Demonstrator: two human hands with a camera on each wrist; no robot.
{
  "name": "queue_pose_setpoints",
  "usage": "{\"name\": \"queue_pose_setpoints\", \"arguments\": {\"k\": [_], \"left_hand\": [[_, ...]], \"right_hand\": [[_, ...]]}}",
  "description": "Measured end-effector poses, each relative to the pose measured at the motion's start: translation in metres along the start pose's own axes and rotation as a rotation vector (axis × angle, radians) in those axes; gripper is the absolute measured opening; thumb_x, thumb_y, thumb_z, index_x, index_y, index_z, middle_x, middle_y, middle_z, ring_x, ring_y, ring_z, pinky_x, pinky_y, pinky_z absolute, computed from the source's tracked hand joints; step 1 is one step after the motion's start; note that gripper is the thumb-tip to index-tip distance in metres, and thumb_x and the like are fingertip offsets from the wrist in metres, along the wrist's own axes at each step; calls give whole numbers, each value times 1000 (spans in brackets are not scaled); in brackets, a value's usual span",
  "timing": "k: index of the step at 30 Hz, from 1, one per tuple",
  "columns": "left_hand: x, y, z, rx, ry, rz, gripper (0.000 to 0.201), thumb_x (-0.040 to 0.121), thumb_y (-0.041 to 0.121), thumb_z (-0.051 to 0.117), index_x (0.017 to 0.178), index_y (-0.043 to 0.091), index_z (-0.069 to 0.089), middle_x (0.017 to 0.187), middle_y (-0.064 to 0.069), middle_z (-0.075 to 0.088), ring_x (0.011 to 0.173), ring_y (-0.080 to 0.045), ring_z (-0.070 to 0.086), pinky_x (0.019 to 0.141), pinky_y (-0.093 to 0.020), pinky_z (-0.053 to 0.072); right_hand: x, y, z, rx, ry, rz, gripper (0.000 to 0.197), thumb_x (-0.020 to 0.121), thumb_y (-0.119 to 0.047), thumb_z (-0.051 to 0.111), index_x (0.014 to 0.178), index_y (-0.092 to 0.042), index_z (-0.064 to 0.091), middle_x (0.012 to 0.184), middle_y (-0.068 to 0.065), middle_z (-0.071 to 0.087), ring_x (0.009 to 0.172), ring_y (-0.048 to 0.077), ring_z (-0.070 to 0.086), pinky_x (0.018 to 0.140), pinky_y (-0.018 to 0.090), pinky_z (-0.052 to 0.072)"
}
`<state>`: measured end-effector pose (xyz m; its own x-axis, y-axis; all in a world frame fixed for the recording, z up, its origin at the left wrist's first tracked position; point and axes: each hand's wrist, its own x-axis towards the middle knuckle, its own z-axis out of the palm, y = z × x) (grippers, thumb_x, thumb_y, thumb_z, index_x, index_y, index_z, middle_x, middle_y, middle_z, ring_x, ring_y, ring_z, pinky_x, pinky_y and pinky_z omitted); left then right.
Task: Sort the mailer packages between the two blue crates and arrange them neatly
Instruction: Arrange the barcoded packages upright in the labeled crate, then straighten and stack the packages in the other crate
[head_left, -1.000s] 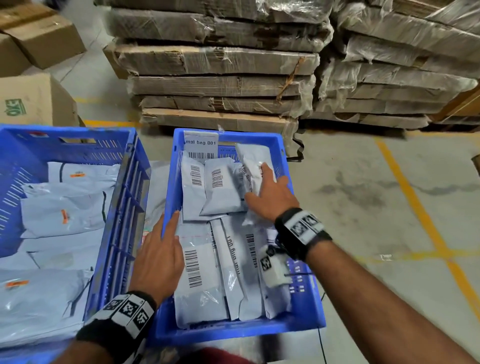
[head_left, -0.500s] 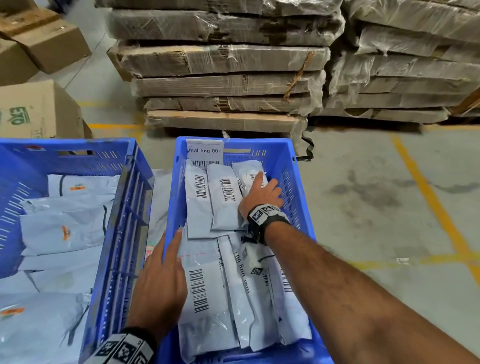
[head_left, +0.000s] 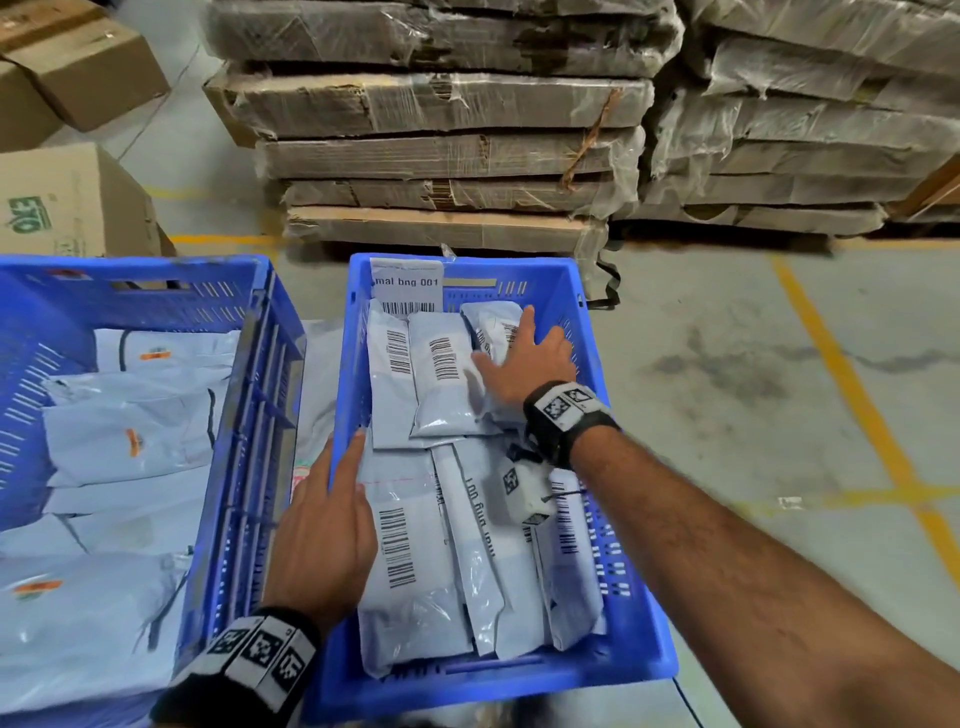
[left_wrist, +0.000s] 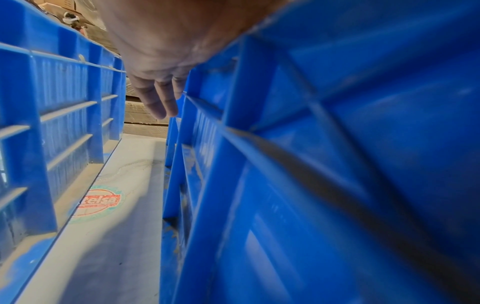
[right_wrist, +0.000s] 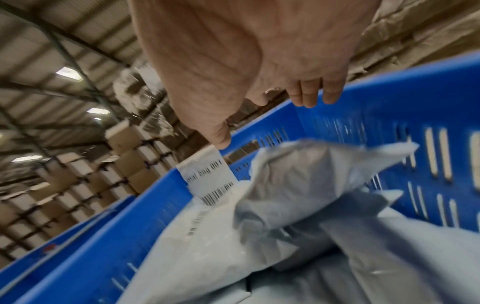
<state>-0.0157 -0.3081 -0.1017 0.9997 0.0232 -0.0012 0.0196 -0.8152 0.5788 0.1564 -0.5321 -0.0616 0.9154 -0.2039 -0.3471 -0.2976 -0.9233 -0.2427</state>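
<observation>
Two blue crates stand side by side. The left crate (head_left: 260, 395) holds large grey mailers (head_left: 130, 426) with orange marks. The right crate (head_left: 519, 686) holds small grey barcoded mailers (head_left: 405, 561) in two rows. My right hand (head_left: 524, 358) lies with fingers spread over the far-right mailer (head_left: 491, 322); in the right wrist view this hand (right_wrist: 285, 88) is open just above a crumpled mailer (right_wrist: 298, 174). My left hand (head_left: 332, 519) rests flat across that crate's left wall, fingertips on a near mailer. The left wrist view shows its straight fingers (left_wrist: 158, 98) over the gap.
A white label (head_left: 408, 286) reading "mal bng 001" hangs on the right crate's far wall. Wrapped stacks of flat cardboard (head_left: 441, 156) rise just behind. Cardboard boxes (head_left: 67, 202) stand far left. A printed bag (left_wrist: 100, 202) lies between the crates. Concrete floor with yellow lines (head_left: 857, 405) lies right.
My right hand has reached deeper toward the crate's far right corner and spread its fingers; the mailer there now lies lower. The left hand has stayed on the left wall.
</observation>
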Motion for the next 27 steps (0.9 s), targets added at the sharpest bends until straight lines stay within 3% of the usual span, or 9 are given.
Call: {"name": "queue_pose_setpoints", "arguments": {"k": [3, 5, 7, 10, 13, 17, 21, 23, 27], "left_hand": [[0, -2, 0, 10, 3, 20, 57, 102, 27, 31, 159, 25, 23, 153, -11, 40, 127, -31, 49, 104, -50, 45], [-1, -3, 1, 14, 6, 21, 57, 104, 20, 37, 159, 24, 22, 154, -12, 39, 124, -32, 50, 104, -49, 45], [0, -3, 1, 19, 7, 13, 58, 104, 17, 39, 159, 23, 23, 152, -15, 40, 120, -34, 51, 101, -49, 46], [0, -2, 1, 31, 10, 12, 58, 103, 16, 40, 159, 21, 25, 148, -18, 43, 111, -35, 53, 95, -48, 47], [1, 0, 1, 51, 25, 17, 56, 102, 18, 38, 158, 19, 28, 148, -18, 43, 107, -36, 54, 91, -48, 48], [2, -3, 4, 69, 29, 20, 58, 100, 26, 31, 157, 19, 29, 148, -19, 43, 112, -37, 54, 94, -47, 47], [3, -5, 6, 83, 30, 19, 61, 97, 30, 27, 157, 19, 29, 152, -17, 40, 114, -37, 54, 95, -47, 46], [3, -5, 6, 90, 41, 29, 59, 98, 27, 30, 157, 18, 30, 155, -16, 37, 115, -37, 54, 96, -47, 46], [1, -3, 6, 68, 61, 8, 57, 102, 17, 44, 157, 18, 31, 158, -14, 36, 115, -37, 55, 96, -45, 45]], "right_hand": [[-41, 13, -27, 57, 150, -129, 88, 93, -59, 51, 159, -19, 8, 151, 23, 25, 140, 39, 28, 110, 47, 31], [-77, 25, -32, 73, 145, -210, 83, 93, -51, 55, 158, -19, 14, 144, 18, 33, 133, 37, 36, 103, 44, 38], [-112, 41, -25, 16, 37, -263, 77, 93, -49, 54, 155, -21, 19, 139, 14, 39, 128, 34, 44, 97, 41, 42], [-147, 64, -3, -156, -221, -234, 76, 91, -55, 55, 151, -22, 23, 142, 16, 40, 129, 35, 47, 100, 41, 42], [-160, 78, 19, -221, -399, -160, 89, 87, -59, 60, 151, -18, 15, 142, 23, 38, 128, 38, 47, 101, 41, 42], [-158, 80, 32, -171, -499, -40, 117, 83, -62, 64, 156, -13, -14, 153, 34, 22, 141, 42, 33, 112, 45, 37], [-147, 82, 32, -57, -492, -55, 102, 73, -47, 80, 148, -20, 17, 133, 21, 53, 118, 35, 57, 94, 36, 50], [-142, 86, 31, 25, -490, -71, 93, 69, -46, 85, 140, -26, 29, 122, 13, 58, 104, 29, 60, 86, 32, 50], [-136, 86, 35, 75, -430, -19, 81, 68, -43, 88, 127, -16, 40, 121, 6, 58, 104, 21, 58, 91, 32, 50]]}}
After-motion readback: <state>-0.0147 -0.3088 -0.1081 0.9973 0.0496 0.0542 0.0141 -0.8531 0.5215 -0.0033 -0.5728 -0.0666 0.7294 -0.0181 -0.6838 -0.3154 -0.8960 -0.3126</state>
